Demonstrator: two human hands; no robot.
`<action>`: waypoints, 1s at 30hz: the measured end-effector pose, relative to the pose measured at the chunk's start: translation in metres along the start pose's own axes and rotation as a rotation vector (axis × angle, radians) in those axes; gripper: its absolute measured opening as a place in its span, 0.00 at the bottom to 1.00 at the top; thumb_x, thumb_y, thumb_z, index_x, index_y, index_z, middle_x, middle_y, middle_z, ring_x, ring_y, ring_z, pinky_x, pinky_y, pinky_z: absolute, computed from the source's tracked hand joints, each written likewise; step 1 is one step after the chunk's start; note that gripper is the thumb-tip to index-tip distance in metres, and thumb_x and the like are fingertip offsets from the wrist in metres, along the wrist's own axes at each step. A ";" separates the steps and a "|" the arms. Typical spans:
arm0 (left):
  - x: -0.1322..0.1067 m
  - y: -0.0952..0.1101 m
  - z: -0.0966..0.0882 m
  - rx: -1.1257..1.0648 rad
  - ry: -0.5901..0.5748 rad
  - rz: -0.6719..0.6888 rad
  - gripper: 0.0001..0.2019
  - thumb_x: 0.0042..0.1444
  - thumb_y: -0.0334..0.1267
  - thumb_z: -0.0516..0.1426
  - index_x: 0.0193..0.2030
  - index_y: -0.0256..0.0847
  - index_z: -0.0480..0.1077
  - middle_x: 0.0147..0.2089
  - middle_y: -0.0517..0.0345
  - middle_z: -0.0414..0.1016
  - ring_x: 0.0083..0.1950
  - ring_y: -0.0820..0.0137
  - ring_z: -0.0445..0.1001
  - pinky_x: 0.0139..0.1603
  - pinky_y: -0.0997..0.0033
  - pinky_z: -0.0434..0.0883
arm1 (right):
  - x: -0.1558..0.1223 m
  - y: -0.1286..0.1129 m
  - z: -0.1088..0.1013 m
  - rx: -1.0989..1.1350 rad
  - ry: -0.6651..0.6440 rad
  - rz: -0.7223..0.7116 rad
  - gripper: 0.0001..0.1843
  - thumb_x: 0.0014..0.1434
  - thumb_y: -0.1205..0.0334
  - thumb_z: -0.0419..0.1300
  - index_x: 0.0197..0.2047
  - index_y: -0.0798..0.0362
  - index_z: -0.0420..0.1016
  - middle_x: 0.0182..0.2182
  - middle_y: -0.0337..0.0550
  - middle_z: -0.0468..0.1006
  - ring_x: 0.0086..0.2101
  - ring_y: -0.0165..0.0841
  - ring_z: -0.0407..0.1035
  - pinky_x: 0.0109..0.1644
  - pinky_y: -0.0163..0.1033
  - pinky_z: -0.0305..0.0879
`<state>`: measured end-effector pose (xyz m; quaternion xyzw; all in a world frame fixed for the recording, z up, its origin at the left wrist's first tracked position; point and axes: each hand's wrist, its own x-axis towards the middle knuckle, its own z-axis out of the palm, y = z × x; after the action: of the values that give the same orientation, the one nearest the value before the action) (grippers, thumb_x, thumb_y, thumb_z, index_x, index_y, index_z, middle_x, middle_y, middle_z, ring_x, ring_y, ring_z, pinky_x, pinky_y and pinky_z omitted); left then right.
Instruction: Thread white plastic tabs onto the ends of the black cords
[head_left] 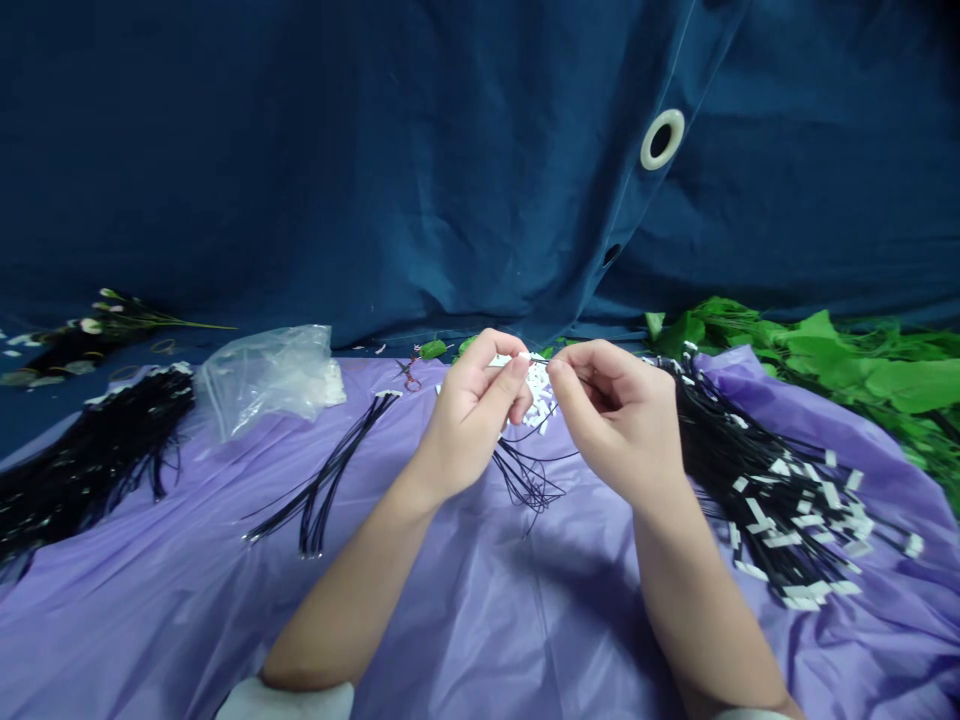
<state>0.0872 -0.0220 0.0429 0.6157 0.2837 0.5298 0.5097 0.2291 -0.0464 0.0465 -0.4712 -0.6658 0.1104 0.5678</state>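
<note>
My left hand [475, 415] and my right hand [619, 415] meet at the middle, fingertips almost touching over a small heap of white pieces [537, 392]. The left thumb and forefinger pinch a small white piece. The right fingers pinch the end of a thin black wire, and a few loose black wires [527, 478] hang below both hands. A big bundle of black wires with white tags [780, 500] lies just right of my right hand. A smaller bunch of black wires [330, 480] lies to the left.
A purple plastic sheet [480, 610] covers the work surface. A clear plastic bag [270, 375] and another black wire pile [90, 455] sit at left. Green leaves [847, 365] are heaped at right. Small scissors [410, 375] lie behind. A dark blue cloth [420, 160] hangs behind.
</note>
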 end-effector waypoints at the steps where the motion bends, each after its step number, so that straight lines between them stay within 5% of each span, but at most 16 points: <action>1: 0.000 0.000 0.000 -0.004 -0.004 -0.001 0.08 0.63 0.43 0.54 0.37 0.42 0.64 0.20 0.65 0.62 0.20 0.80 0.57 0.22 0.80 0.55 | 0.000 -0.001 0.002 -0.006 0.009 -0.009 0.08 0.61 0.63 0.57 0.30 0.53 0.70 0.20 0.34 0.62 0.21 0.24 0.53 0.26 0.34 0.51; 11: 0.002 0.000 -0.001 -0.122 -0.014 -0.029 0.09 0.59 0.44 0.58 0.37 0.43 0.66 0.20 0.64 0.62 0.20 0.80 0.57 0.20 0.81 0.54 | -0.002 -0.001 0.009 0.042 0.002 -0.021 0.07 0.62 0.62 0.56 0.32 0.52 0.69 0.21 0.35 0.63 0.22 0.25 0.54 0.26 0.34 0.52; 17: 0.016 -0.001 -0.011 -0.274 0.120 -0.084 0.11 0.58 0.45 0.59 0.36 0.42 0.64 0.19 0.68 0.59 0.16 0.83 0.51 0.18 0.81 0.52 | 0.004 -0.001 -0.010 0.185 -0.096 0.094 0.08 0.62 0.58 0.60 0.41 0.52 0.73 0.23 0.35 0.67 0.21 0.25 0.59 0.23 0.33 0.55; 23: 0.028 -0.003 -0.025 -0.426 0.223 -0.156 0.09 0.61 0.43 0.56 0.36 0.40 0.62 0.19 0.72 0.53 0.13 0.86 0.45 0.16 0.82 0.48 | 0.006 -0.003 -0.036 0.445 -0.390 0.118 0.10 0.66 0.61 0.55 0.37 0.53 0.76 0.28 0.40 0.75 0.29 0.27 0.70 0.33 0.33 0.67; 30: 0.030 -0.003 -0.025 -0.581 0.250 -0.293 0.08 0.65 0.38 0.52 0.36 0.38 0.63 0.20 0.72 0.53 0.11 0.86 0.46 0.14 0.81 0.47 | 0.009 0.005 -0.024 0.176 -0.667 0.129 0.08 0.63 0.64 0.57 0.41 0.53 0.77 0.33 0.41 0.78 0.33 0.29 0.72 0.36 0.33 0.70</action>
<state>0.0723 0.0138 0.0485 0.3279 0.2666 0.5810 0.6955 0.2530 -0.0460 0.0570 -0.3998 -0.7713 0.3508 0.3494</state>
